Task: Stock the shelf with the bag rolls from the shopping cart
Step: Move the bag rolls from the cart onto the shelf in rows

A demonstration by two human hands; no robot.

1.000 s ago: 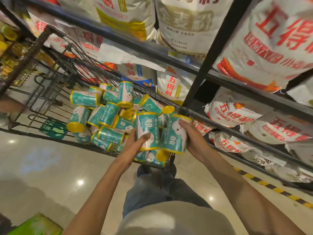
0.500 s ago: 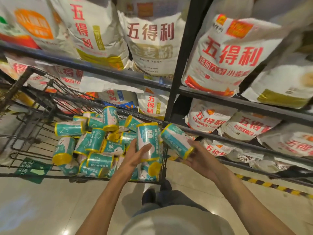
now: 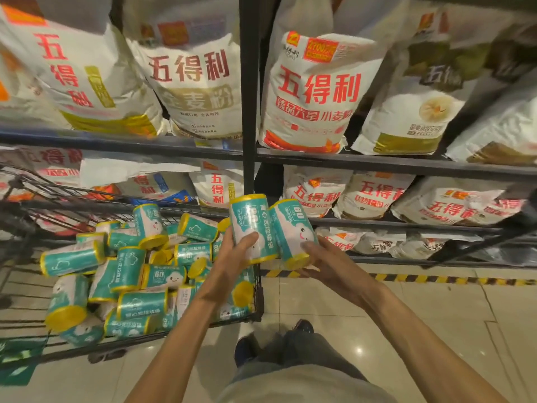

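Both rolls are up out of the cart now, raised in front of the shelf post; half a second ago my left hand was still low over the pile and the right roll lay tilted flat. View has swung up too, so more of the flour sacks show.

Left hand point(image 3: 232, 257) grips the left roll point(image 3: 252, 226), fingers curled round its lower half, thumb across the white face. It stands near upright, yellow end up. Right hand point(image 3: 328, 264) holds the right roll point(image 3: 292, 232) from below and the side, fingers wrapped on its lower end, top leaning slightly right. The two rolls touch side by side between my hands.

Left of and below my left fingers is the cart point(image 3: 258, 298), wire basket, with the pile of rolls point(image 3: 130, 274) lying in it every which way, teal wraps and yellow ends. My left forearm crosses over the cart's near right corner.

Above and beyond both sets of fingers stands the shelf point(image 3: 377, 162), dark metal, its upright post point(image 3: 248, 112) right behind the left roll. Flour sacks point(image 3: 313, 91) fill the tiers above and to the right of my right fingers. I see no rolls on the shelf.

Below my hands: tiled floor point(image 3: 421, 309), with a yellow-black stripe point(image 3: 436, 278) running along the shelf foot, right of my right wrist.
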